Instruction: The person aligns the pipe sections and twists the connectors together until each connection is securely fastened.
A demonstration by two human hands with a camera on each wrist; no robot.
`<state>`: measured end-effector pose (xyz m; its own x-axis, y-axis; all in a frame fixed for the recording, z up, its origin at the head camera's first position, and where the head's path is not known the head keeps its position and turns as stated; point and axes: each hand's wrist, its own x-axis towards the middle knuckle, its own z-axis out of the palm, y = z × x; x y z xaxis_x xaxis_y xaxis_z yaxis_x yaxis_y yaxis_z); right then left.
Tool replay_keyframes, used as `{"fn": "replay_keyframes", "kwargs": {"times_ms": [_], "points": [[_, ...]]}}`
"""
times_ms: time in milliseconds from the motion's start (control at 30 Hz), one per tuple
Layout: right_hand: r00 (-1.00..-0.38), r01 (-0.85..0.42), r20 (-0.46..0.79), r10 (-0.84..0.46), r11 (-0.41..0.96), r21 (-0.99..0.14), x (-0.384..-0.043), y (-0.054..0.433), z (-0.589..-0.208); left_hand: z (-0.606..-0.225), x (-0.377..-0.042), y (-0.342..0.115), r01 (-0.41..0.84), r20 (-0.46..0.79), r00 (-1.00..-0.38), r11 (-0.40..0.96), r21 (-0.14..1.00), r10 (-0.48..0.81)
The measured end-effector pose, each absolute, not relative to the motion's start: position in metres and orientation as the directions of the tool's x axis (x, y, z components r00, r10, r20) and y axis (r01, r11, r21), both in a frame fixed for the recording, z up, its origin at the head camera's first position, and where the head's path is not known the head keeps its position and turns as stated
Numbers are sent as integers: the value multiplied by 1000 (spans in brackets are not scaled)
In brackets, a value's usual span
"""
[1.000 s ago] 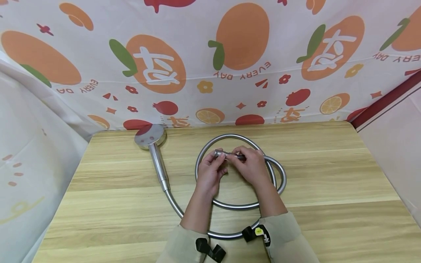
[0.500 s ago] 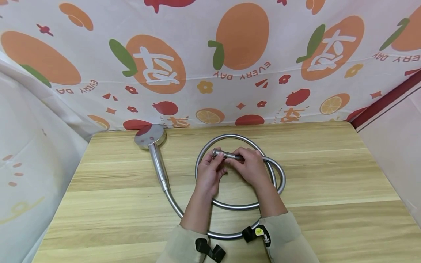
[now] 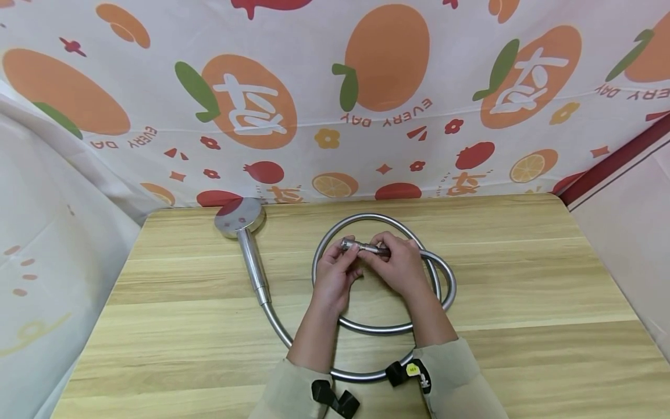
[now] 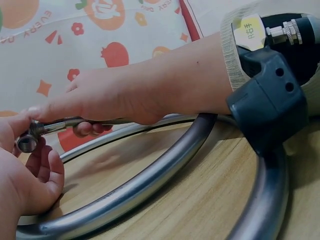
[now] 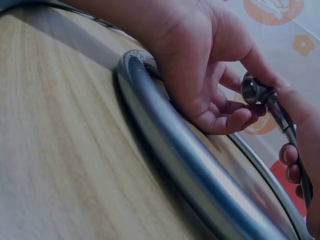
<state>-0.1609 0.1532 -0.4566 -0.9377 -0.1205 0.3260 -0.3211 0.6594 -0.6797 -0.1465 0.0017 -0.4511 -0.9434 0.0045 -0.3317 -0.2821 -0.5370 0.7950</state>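
My left hand (image 3: 333,278) pinches a chrome threaded nut (image 3: 346,244) at the end of a shower hose (image 3: 374,329). In the right wrist view, the open, threaded mouth of the nut (image 5: 251,91) faces the camera, held between thumb and fingers. My right hand (image 3: 402,265) grips the hose just behind its slim chrome end fitting (image 5: 280,116), which joins the nut. Both hands meet above the coil. At the back left lies a round chrome shower head (image 3: 239,217), its handle (image 3: 252,265) attached to the hose's other end.
The hose lies in loops on the wood-grain table (image 3: 523,279), passing under both forearms. A fruit-print cloth (image 3: 314,75) hangs behind the table's back edge, and white cloth (image 3: 57,244) at its left. Black wrist cameras (image 3: 335,398) are strapped over the sleeves.
The nut and end fitting shift slightly left and tilt, then return right in small finger movements. Both hands keep their hold; the shower head stays in place.
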Motion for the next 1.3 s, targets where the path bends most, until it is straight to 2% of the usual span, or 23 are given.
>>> {"fn": "replay_keyframes", "kwargs": {"times_ms": [333, 667, 867, 1200, 1300], "points": [[-919, -364, 368, -140, 657, -661, -161, 153, -459, -449, -145, 1, -286, -341, -940, -539, 793, -3], [-935, -342, 301, -188, 709, -617, -162, 153, -457, -450, -146, 1, -297, -351, -936, -543, 786, 4], [-931, -350, 313, -190, 711, -610, -162, 153, -456, -449, -145, 1, -290, -344, -939, -546, 786, 4], [-962, -264, 243, -126, 664, -699, -160, 152, -455, -448, -146, 1, -292, -344, -939, -537, 791, 4], [-958, -275, 256, -126, 644, -714, -160, 153, -455, -448, -146, 1, -294, -345, -939, -536, 791, 6]]}}
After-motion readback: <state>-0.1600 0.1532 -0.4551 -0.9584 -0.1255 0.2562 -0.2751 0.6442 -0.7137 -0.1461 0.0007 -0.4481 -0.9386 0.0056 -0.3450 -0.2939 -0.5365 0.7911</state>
